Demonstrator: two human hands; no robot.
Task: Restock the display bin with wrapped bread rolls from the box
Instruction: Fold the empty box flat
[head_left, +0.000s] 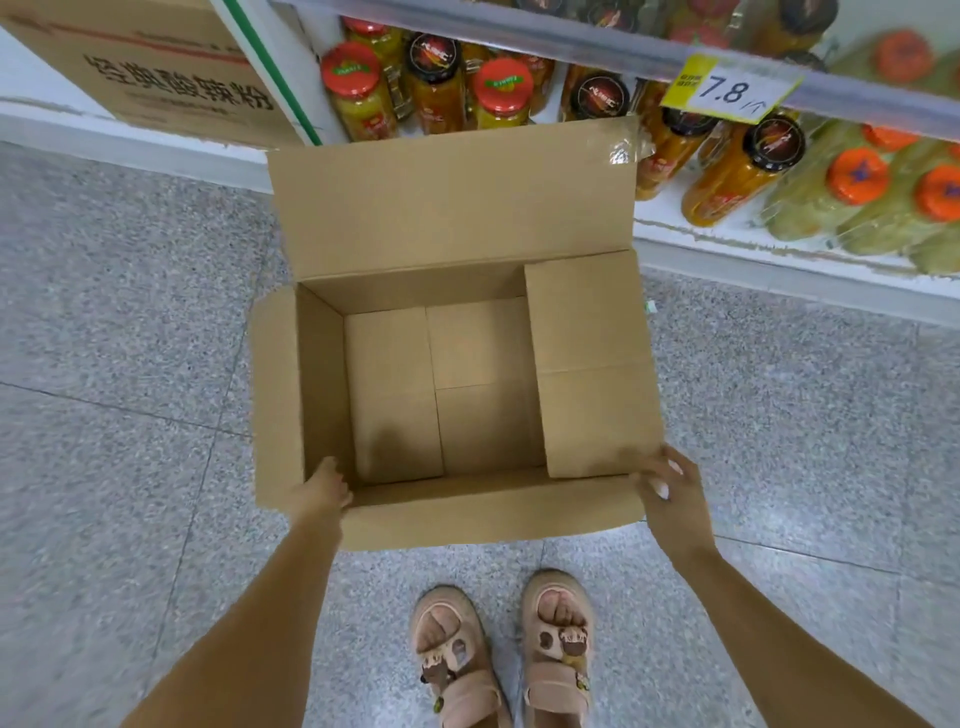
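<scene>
While the person stood over it, the cardboard box (488, 512) sat open above the speckled grey floor (104, 364), directly in front of a pair of tan sandals (457, 654). Whether the box rested on the floor or was lifted slightly could not be told. Its bare bottom panels lay in plain view. The far flap (452, 208) stood up against the shelf front, the left flap (272, 395) hung outward, and the right flap (592, 364) was folded inward over the right part of the opening.

The left hand (324, 491) gripped the near-left corner, its fingers (344, 496) curled over the rim and down into the box. The right hand (667, 486) held the near-right corner, its fingers (660, 470) bent around the edge where the right flap met the near wall.

Behind the box ran a white shelf (779, 249) stocked with jars (358, 88) of yellow and orange preserves under red, black and orange lids. A yellow price tag (727, 91) reading 7.8 was fixed to the rail above them. At upper left stood a printed carton (156, 67), just beside the jars.
</scene>
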